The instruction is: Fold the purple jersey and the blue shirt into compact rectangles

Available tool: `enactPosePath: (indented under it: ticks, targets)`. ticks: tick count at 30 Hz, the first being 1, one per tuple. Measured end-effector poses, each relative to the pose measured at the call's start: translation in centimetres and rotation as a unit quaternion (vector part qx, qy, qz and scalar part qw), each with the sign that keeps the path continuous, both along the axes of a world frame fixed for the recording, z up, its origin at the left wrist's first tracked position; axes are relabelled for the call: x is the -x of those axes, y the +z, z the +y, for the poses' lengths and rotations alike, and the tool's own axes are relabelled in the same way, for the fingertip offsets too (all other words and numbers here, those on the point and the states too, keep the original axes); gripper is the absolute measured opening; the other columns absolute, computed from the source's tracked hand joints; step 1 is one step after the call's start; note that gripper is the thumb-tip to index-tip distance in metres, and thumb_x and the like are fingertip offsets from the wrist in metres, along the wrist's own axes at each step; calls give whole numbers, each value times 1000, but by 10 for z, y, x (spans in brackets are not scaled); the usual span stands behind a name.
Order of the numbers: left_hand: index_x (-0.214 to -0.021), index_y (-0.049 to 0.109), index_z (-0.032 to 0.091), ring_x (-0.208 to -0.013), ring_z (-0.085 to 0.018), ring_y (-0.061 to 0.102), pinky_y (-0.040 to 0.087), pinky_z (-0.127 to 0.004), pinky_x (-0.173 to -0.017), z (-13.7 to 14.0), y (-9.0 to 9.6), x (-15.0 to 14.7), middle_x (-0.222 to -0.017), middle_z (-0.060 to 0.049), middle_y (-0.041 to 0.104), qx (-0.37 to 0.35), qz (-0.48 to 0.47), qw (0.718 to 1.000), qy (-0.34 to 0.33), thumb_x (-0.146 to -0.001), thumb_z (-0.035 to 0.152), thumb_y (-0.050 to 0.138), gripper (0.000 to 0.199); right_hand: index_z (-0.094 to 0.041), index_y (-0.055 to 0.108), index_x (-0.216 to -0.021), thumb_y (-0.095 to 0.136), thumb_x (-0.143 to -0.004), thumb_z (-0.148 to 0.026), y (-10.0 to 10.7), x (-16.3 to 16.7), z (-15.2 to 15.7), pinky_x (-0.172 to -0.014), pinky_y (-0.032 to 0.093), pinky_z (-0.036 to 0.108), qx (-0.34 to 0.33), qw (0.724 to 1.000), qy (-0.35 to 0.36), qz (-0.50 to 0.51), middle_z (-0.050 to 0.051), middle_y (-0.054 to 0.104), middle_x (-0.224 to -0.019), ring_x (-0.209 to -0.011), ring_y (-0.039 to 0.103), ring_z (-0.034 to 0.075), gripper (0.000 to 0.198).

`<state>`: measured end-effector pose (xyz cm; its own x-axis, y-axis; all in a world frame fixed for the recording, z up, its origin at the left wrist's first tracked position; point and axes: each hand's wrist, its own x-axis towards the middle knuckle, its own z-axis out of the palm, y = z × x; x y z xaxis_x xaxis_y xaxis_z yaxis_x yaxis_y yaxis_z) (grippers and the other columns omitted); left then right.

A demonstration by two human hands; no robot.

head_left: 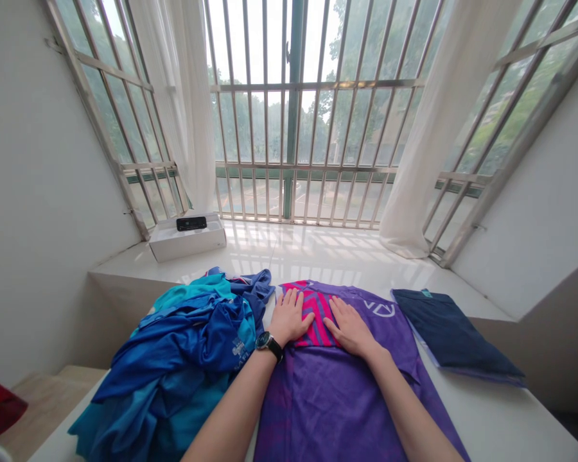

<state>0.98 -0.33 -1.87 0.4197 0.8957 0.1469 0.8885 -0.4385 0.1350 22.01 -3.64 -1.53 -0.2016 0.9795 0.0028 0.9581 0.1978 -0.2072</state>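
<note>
A purple sports shirt [327, 398] with a pink striped panel lies spread flat in front of me. My left hand [290, 316] rests palm down on the left side of the pink panel, fingers stretched out, a black watch [268, 344] on its wrist. On the panel's right edge, my right hand [349, 324] also lies flat with its fingers spread. Neither hand grips the cloth. A heap of crumpled blue and teal shirts [183, 359] sits just left of the purple shirt.
Folded dark navy clothing [455, 330] lies at the right of the white table [525, 430]. On the white windowsill [313, 247] stands a white box [187, 242] with a black device [191, 222] on it. Barred windows and white curtains [417, 141] are behind. Something red [0, 404] shows at far left.
</note>
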Motion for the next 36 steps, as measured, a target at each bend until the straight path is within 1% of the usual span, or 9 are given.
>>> enactPosePath:
  ticks: [5,8,14,25,36]
  targets:
    - [-154,33,10,-150,-31,23,19,-49,-121,0,-1,0,-161,-16,31,0,-6,1000,2,-98,62,28,77,-8,27,-157,25,-98,-58,1,4,-2,-124,16,43,8,999,-7,-32,13,21,-164,-152,18,26,77]
    - [-154,33,10,-150,-30,22,18,-50,-121,0,-1,0,-160,-16,31,0,-8,1000,1,-98,63,27,77,-8,27,-157,23,-98,-60,3,5,-2,-124,16,43,13,999,-14,-38,14,19,-165,-152,18,27,79]
    - [-155,32,11,-150,-31,21,18,-49,-121,0,-1,0,-161,-16,30,3,-6,1000,2,-98,63,27,78,-9,26,-157,22,-97,-62,5,6,-3,-124,15,43,21,999,-21,-36,14,19,-165,-152,17,27,80]
    - [-154,33,11,-150,-30,22,18,-49,-122,0,-1,0,-161,-16,30,3,-8,1000,4,-97,63,27,78,-9,28,-156,22,-97,-64,0,4,-1,-124,15,42,9,999,-23,-28,13,20,-165,-152,19,27,81]
    - [-154,33,12,-150,-30,22,18,-50,-122,-2,2,0,-161,-16,30,4,-7,1000,3,-98,63,28,77,-10,26,-157,21,-97,-63,2,5,-2,-124,15,43,17,999,-22,-31,12,19,-165,-152,17,26,80]
